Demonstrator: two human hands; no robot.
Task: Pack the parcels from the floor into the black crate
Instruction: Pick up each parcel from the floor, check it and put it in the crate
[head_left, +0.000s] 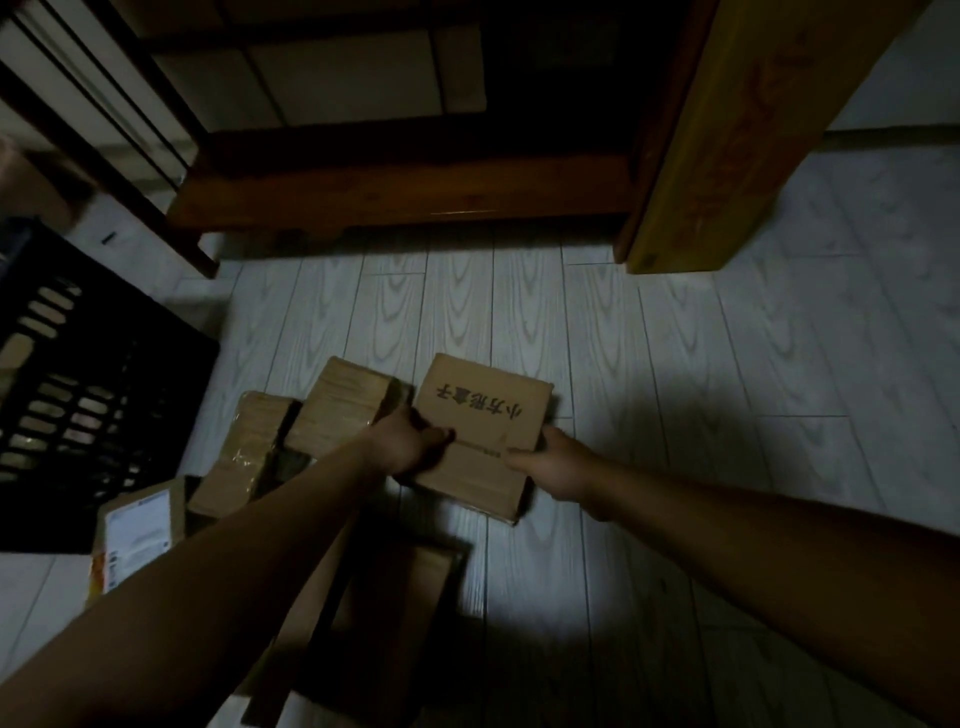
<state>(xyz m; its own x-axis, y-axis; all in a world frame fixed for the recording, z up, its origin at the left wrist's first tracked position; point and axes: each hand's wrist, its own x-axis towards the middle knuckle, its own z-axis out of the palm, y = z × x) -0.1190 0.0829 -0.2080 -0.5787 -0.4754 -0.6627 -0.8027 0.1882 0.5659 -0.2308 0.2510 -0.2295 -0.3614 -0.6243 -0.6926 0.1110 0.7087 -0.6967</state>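
Centre: the printed parcel (483, 410), a flat, squarish box of plain brown corrugated card with dark characters across its matt top face. I cannot tell whether it rests on the floor (675, 395) or sits just above it. The left hand (415, 449) grips its left edge and the right hand (558, 467) its right edge, each with the thumb laid on the top face.

Touching its left side I see a taped parcel (348, 410), blocky and glossy with clear tape. Beside that lies a second taped parcel (249, 447), and nearer me a labelled parcel (137, 530) bearing a white sticker.

Far left stands the black crate (78, 389), rigid plastic with slotted lattice walls.

The floor is pale wood-grain planking. Beyond stand a dark varnished wooden frame (405, 182) and a tall yellow carton (727, 130).
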